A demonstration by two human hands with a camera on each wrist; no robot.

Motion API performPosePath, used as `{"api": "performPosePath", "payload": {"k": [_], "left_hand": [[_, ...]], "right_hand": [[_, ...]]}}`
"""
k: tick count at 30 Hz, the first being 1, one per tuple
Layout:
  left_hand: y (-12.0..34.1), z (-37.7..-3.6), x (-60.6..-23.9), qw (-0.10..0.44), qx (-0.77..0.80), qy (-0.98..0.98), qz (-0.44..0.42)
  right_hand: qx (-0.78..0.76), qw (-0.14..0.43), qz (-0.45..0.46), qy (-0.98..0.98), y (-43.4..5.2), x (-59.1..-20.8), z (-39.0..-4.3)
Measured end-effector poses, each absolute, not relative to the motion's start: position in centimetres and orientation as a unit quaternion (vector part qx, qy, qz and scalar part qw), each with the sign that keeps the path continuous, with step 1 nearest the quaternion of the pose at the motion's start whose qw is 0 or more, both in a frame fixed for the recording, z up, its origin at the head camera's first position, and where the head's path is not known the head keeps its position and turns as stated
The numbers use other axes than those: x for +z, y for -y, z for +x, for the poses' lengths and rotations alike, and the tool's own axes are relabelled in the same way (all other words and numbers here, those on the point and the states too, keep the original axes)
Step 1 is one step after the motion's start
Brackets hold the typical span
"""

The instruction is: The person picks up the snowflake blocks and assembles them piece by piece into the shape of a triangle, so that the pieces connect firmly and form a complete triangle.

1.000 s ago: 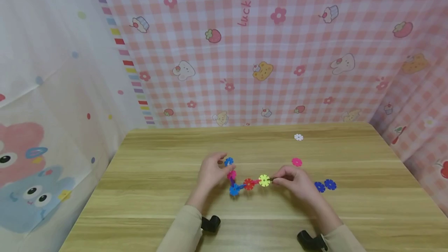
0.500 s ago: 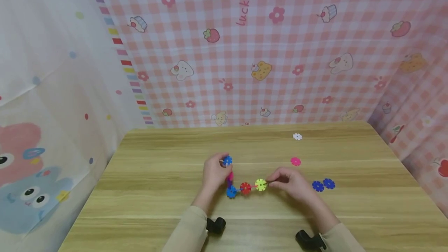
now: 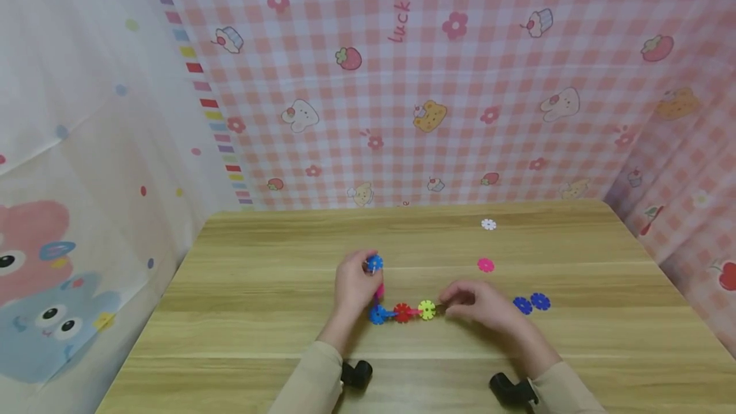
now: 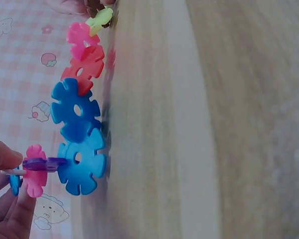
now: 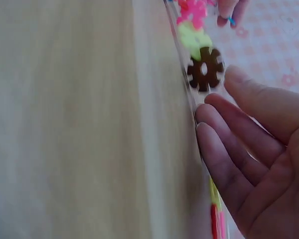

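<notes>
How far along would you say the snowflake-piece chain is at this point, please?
Done: a chain of blue, red and yellow discs is joined on the table. In hand: the left hand pinches its blue end; the right hand sits at the brown end. Left: loose white, pink and blue discs.

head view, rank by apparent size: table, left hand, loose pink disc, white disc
1. Table, largest by far.
2. Left hand.
3. Pink disc and white disc: look about alike; the white one lies farther from the camera, so no ranking.
</notes>
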State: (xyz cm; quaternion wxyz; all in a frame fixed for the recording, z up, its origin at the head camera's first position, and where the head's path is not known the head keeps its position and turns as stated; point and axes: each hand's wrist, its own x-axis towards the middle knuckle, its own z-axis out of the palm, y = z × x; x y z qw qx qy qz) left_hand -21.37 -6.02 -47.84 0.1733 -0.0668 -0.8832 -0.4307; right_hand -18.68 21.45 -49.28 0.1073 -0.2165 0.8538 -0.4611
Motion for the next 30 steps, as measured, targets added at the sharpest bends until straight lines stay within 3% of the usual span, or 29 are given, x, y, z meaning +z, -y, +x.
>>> {"api": "performPosePath", "payload": {"k": [7,15,30], "left_hand": [[6.0,-21.2,-47.6,0.178,-0.429,0.883,-0.066],[5.9,-21.0,-47.3,0.175,-0.441,0.877,-0.068],[5.7,-20.9,-47.4,0.186,-0.449,0.871,-0.067]], "right_hand": [[-0.452,0.036,-0.168,-0.875,-23.5,-48.3,-19.3],[-0.408,0.001,-0.154,-0.900,-25.4,-48.8,-20.1],[-0.321,-0.006,-0.213,-0.923,-25.4,-49.3,-21.3]]}}
